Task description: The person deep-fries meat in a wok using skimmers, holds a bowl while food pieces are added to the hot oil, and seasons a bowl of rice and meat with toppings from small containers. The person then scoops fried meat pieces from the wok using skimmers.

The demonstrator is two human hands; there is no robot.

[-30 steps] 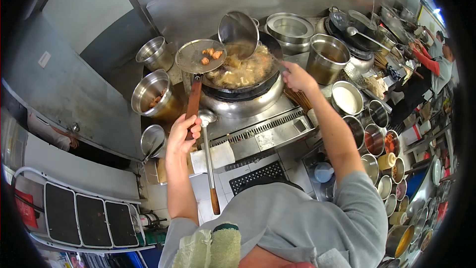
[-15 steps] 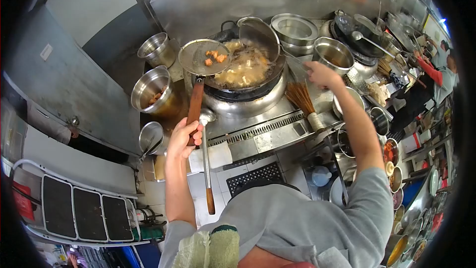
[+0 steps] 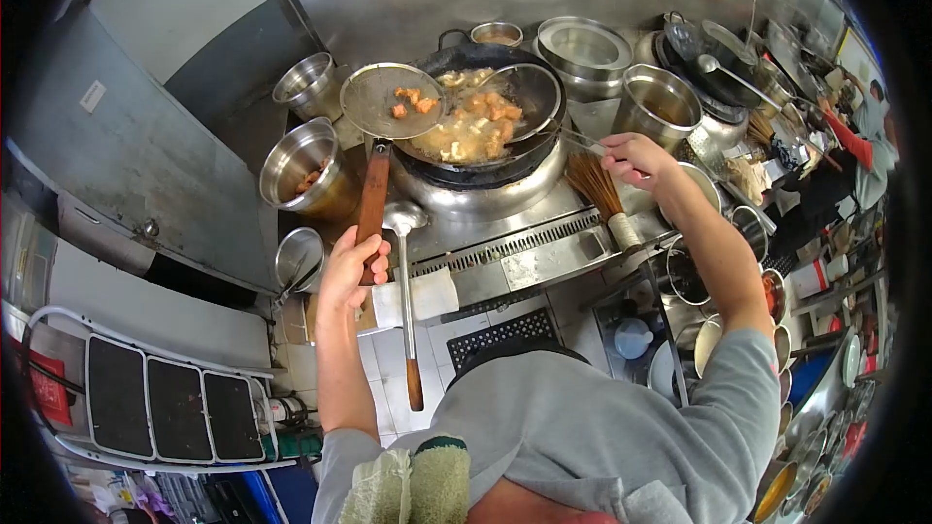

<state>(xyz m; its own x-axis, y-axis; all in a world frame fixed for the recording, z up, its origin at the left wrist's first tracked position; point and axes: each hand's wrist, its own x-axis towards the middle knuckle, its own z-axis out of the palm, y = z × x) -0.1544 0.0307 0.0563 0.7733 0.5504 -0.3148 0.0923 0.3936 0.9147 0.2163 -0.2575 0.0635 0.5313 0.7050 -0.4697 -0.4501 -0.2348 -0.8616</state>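
My left hand [image 3: 351, 270] is closed around the wooden handle of a round mesh skimmer [image 3: 361, 107]. A few browned pieces of food [image 3: 415, 102] lie on its mesh, over the left rim of the wok [image 3: 536, 147]. In the wok, more pale and golden pieces [image 3: 485, 121] bubble in hot oil. My right hand [image 3: 636, 160] grips the thin metal handle of a second strainer [image 3: 544, 97], which dips into the wok from the right. Near my left hand a ladle [image 3: 405, 218] rests across the stove edge, its wooden grip hanging past the front.
A bamboo brush [image 3: 594, 184] lies right of the burner. Steel pots [image 3: 325, 196] stand at the left, and a deep pot [image 3: 631, 107] and covered pan [image 3: 583, 39] at the right. A folded cloth [image 3: 432, 297] is on the front edge. Another person [image 3: 869, 150] stands far right.
The second strainer has tipped down from upright into the oil, baring a small pot behind the wok. My right hand has shifted slightly down. Golden pieces now show in the oil.
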